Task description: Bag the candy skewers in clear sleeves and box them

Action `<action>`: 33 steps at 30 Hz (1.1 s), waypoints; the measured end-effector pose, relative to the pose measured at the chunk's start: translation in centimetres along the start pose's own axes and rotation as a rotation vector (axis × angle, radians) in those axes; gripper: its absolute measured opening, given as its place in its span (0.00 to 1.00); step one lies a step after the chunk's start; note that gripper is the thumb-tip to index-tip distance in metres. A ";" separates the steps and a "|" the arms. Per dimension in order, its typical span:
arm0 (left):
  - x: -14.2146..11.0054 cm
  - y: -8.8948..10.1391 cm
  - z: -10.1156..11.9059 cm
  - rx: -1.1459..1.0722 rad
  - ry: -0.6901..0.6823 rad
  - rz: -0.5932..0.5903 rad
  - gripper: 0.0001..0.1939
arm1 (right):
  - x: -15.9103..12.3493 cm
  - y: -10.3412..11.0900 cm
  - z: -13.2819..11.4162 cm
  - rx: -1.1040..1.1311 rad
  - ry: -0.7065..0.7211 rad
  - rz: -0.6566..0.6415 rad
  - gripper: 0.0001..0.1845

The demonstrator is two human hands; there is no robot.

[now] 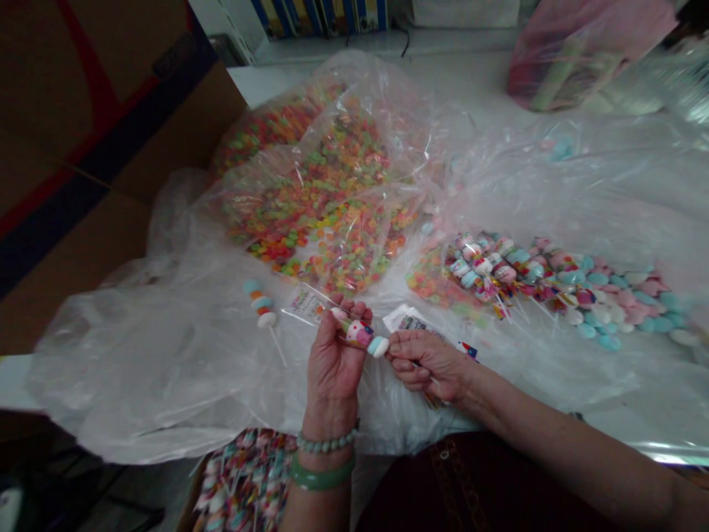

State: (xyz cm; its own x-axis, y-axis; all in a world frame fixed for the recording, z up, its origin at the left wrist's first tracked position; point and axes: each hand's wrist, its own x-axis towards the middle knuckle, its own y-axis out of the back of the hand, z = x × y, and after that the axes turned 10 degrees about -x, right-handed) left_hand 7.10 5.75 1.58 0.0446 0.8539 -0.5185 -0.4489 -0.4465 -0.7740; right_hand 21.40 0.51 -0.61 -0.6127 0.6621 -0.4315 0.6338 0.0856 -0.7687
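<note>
Illumination dim and cool overall. Whitish glare streaks on the clear plastic bag (pixel 382 118) over the candy rings; brightest glint along the desk (pixel 653 414) edge, right of and below that bag. Cardboard box (pixel 133 140), left of the bag, in deep shadow. Slight softness throughout; clear stretched blur at the far right edge.

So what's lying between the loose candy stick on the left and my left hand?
A clear packet with a printed label lies between that candy stick and your left hand, as the head view shows.
</note>
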 end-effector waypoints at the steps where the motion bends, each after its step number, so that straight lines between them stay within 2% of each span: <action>1: 0.1 0.0 0.0 0.008 -0.019 -0.003 0.05 | 0.0 0.1 0.0 0.008 0.000 -0.001 0.09; 7: -0.1 0.1 -0.7 0.088 -0.050 -0.101 0.08 | 0.4 0.5 0.1 0.090 -0.023 -0.055 0.10; 12: -0.6 0.0 -1.3 0.158 0.049 -0.171 0.14 | 0.6 1.0 0.2 0.142 -0.032 -0.099 0.11; 15: -0.6 0.0 -1.4 0.161 0.120 -0.169 0.16 | 0.6 1.0 0.2 0.168 -0.015 -0.084 0.11; 17: -0.4 0.3 -1.3 0.171 0.141 -0.136 0.16 | 0.5 0.7 0.3 0.081 0.027 -0.006 0.11; 20: -0.1 0.7 -1.1 0.176 0.109 -0.070 0.14 | 0.2 -0.1 0.3 -0.199 0.179 0.238 0.12; 22: -0.1 0.8 -1.0 0.170 0.084 -0.054 0.12 | 0.1 -0.6 0.3 -0.354 0.273 0.349 0.13; 24: -0.1 0.8 -1.1 0.165 0.077 -0.064 0.12 | 0.1 -1.0 0.2 -0.410 0.293 0.379 0.15; 29: -0.8 0.1 -1.6 0.161 0.009 -0.101 0.12 | 0.2 -1.8 0.1 -0.460 0.187 0.409 0.16; 33: -1.5 -0.3 -1.9 0.209 -0.048 -0.113 0.15 | 0.5 -2.0 0.4 -0.386 0.153 0.393 0.14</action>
State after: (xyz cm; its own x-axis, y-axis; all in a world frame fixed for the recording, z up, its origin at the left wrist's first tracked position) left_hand 8.89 4.07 1.91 0.0654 0.9093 -0.4110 -0.6187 -0.2862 -0.7317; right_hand 19.62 0.37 0.50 -0.2390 0.7972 -0.5544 0.9444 0.0581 -0.3235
